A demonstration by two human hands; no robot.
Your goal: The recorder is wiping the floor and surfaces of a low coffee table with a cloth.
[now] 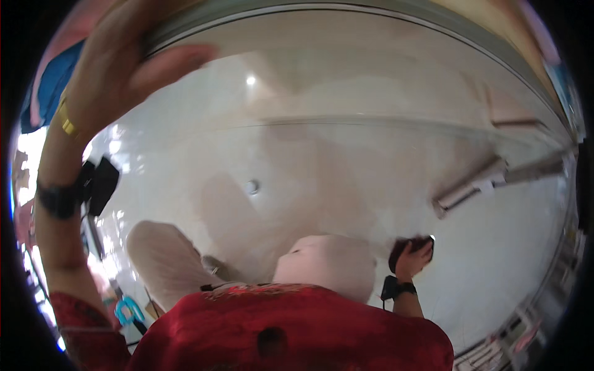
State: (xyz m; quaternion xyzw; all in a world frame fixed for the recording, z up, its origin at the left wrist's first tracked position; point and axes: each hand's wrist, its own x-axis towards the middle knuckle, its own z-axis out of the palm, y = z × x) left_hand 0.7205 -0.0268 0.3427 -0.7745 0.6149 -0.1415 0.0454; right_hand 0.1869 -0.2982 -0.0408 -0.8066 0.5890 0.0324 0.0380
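Observation:
My left hand (111, 69) is raised close to the camera at the upper left, its thumb stretched to the right. The other fingers run up to the picture's rim and I cannot see clearly what they touch. My right hand (413, 260) is low at the right, beside my bent knee. It grips a dark maroon object (400, 250), too blurred to name, just above or against the glossy pale tile floor (320, 185). Both wrists carry black strapped devices, and the left one also has a gold-coloured band (66, 119).
A long-handled floor tool with a flat head (468, 188) lies at the right. A small round metallic piece (252, 187) sits on the floor ahead. A grey edge (325, 6) curves along the top. Blue cloth (58, 88) and a cyan object (129, 310) are at the left.

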